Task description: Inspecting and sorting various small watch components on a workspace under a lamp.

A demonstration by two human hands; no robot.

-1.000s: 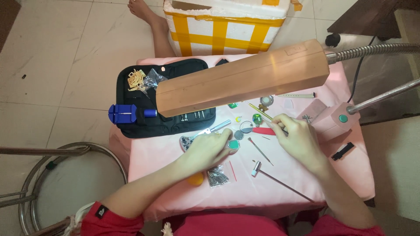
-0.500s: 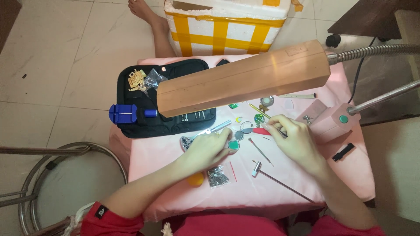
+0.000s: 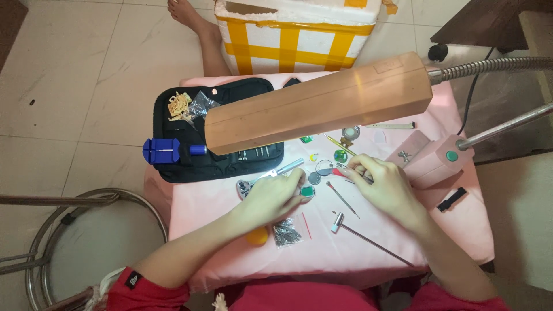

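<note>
Your fingers [image 3: 299, 185] of the left hand [image 3: 275, 196] curl down over a small green square piece [image 3: 307, 191] at the centre of the frame, pinching it on the pink table cover [image 3: 230, 253]. Your right hand [image 3: 383, 185] closes around a thin tool [image 3: 344, 169] just right of it, under the long desk lamp [image 3: 322, 106]. A small hammer [image 3: 368, 238] lies lower right

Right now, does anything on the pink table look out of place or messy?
Nothing looks spilled or broken. Small parts and tools lie scattered loosely between the left hand and right hand. A small hammer lies loose at an angle near the table's front edge, and the lamp head hides part of the black tool pouch.
</note>
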